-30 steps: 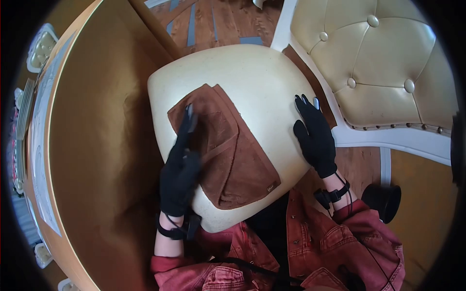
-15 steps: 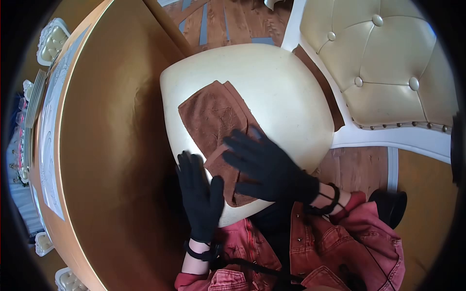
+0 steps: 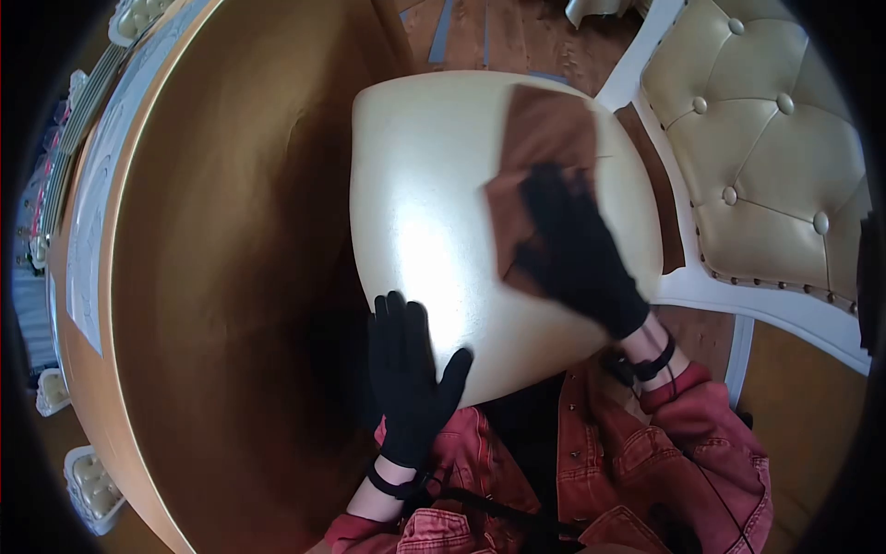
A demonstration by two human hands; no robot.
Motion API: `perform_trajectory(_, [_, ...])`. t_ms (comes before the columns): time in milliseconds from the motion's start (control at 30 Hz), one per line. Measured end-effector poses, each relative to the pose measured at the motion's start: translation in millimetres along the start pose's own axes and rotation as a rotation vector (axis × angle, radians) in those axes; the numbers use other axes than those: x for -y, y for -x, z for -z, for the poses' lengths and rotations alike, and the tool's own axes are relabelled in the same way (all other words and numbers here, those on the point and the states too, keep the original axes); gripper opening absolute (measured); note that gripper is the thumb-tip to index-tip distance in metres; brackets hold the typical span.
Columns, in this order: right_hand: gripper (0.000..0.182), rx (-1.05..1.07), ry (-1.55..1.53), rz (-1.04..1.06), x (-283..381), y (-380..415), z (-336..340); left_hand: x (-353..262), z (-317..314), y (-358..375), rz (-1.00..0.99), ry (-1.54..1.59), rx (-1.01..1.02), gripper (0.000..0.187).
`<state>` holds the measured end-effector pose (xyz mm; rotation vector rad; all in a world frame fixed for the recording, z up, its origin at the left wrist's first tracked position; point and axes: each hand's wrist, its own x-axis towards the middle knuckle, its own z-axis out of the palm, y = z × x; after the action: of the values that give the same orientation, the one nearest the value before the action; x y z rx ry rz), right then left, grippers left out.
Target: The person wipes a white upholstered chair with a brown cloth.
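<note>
A brown cloth lies across the backrest side of a cream padded chair seat. My right hand, in a black glove and slightly blurred, rests flat on the cloth with its fingers stretched out. At the near left edge of the seat is my left hand, also gloved in black. Its fingers point forward with the thumb spread, and nothing is in it.
The tufted chair back in its white frame rises at the right. On the left, a gold-covered table stands close to the seat. Wooden flooring shows beyond the chair, and more cream chairs stand across the table.
My right hand and the cloth have slid away from me and to the right over the seat. My left hand stays at the seat's near edge. The view has shifted slightly.
</note>
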<state>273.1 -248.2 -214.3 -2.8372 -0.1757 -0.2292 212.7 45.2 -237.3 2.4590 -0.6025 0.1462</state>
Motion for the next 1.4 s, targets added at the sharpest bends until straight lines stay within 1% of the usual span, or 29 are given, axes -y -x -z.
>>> perform_trajectory(33, [0.074,0.005,0.003,-0.003,15.8,-0.3,-2.8,0.4,1.3,-3.1,0.026,0.027,-0.007,0.082])
perform_trajectory(67, [0.074,0.13,-0.146,0.175,36.7,6.4,-4.2,-5.0,2.6,6.9,0.072,0.045,-0.033,0.078])
perform_trajectory(100, [0.075,0.247,-0.293,0.326,44.8,6.6,-3.9,-5.3,2.2,6.6,0.072,0.045,-0.031,0.078])
perform_trajectory(200, [0.077,0.223,-0.22,0.375,34.8,-8.1,-2.9,4.0,1.0,8.4,0.145,0.178,-0.128,0.08])
perform_trajectory(233, [0.078,0.214,-0.185,0.404,28.8,-11.4,-2.8,6.8,2.6,8.1,0.145,0.177,-0.124,0.08])
perform_trajectory(300, [0.079,0.101,-0.284,0.144,1.0,-9.4,1.7,9.9,2.2,3.9,0.132,0.147,-0.087,0.085])
perform_trajectory(333, [0.079,0.103,-0.278,0.141,-16.5,-10.3,4.0,9.9,1.1,1.9,0.124,0.134,-0.071,0.088])
perform_trajectory(400, [0.079,-0.109,0.04,-0.044,-44.8,-8.8,6.5,9.0,-2.6,1.9,0.097,0.112,-0.058,0.088])
perform_trajectory(467, [0.079,-0.106,0.092,-0.07,-38.3,-1.3,5.6,13.8,-1.4,1.2,0.055,0.053,-0.032,0.088])
perform_trajectory(533, [0.078,-0.1,0.18,-0.124,-24.4,12.2,1.8,17.4,1.5,0.8,0.064,0.042,-0.036,0.087])
perform_trajectory(600, [0.075,0.111,0.023,-0.043,19.2,19.4,5.4,14.4,0.9,2.2,0.071,0.037,-0.022,0.087])
perform_trajectory(633, [0.075,0.108,0.021,-0.046,30.3,29.5,4.6,8.4,-1.0,4.9,0.067,0.035,-0.02,0.087])
perform_trajectory(700, [0.073,0.353,-0.349,0.314,46.1,40.1,3.8,6.1,-0.2,8.3,0.082,0.102,-0.03,0.086])
perform_trajectory(733, [0.073,0.345,-0.351,0.311,40.6,40.1,6.6,6.2,1.3,8.7,0.092,0.131,-0.036,0.086])
perform_trajectory(833, [0.072,0.148,-0.233,0.126,1.3,34.5,18.5,6.8,1.7,6.7,0.078,0.055,-0.033,0.085])
perform_trajectory(867, [0.072,0.148,-0.235,0.13,-14.3,34.9,21.3,6.4,0.8,7.0,0.073,0.021,-0.036,0.084])
perform_trajectory(933, [0.074,-0.047,-0.024,-0.131,-37.9,35.0,27.9,6.3,2.1,8.4,0.079,0.039,-0.043,0.084])
perform_trajectory(967, [0.074,-0.042,-0.015,-0.128,-37.1,35.7,25.6,6.4,3.5,7.7,0.077,0.054,-0.046,0.083])
perform_trajectory(1067, [0.072,-0.097,0.24,-0.082,-19.3,41.4,6.6,9.6,4.9,7.1,0.088,0.09,-0.059,0.081])
perform_trajectory(1133, [0.073,0.156,0.083,-0.006,25.0,42.3,4.3,8.0,5.1,11.3,0.105,0.116,-0.06,0.079])
perform_trajectory(1167, [0.073,0.24,-0.037,0.078,50.5,44.3,3.2,7.2,4.3,14.2,0.101,0.116,-0.053,0.079])
perform_trajectory(1200, [0.074,0.32,-0.156,0.164,65.7,50.5,2.7,6.9,1.8,19.6,0.141,0.175,-0.077,0.078])
perform_trajectory(1233, [0.074,0.316,-0.159,0.159,65.6,59.6,0.9,7.1,-0.7,23.9,0.181,0.234,-0.102,0.077])
perform_trajectory(1267, [0.075,0.301,-0.279,0.225,63.8,68.2,-3.7,6.6,-2.0,25.4,0.222,0.29,-0.128,0.077])
perform_trajectory(1333, [0.076,0.274,-0.521,0.359,57.9,81.4,-11.3,4.1,-2.1,25.9,0.219,0.282,-0.115,0.076])
perform_trajectory(1367, [0.076,0.277,-0.522,0.358,48.5,81.9,-7.6,3.8,-1.5,27.2,0.221,0.282,-0.11,0.076])
perform_trajectory(1400, [0.075,0.266,-0.325,0.258,31.3,78.6,1.3,4.2,-0.9,27.8,0.223,0.284,-0.107,0.076])
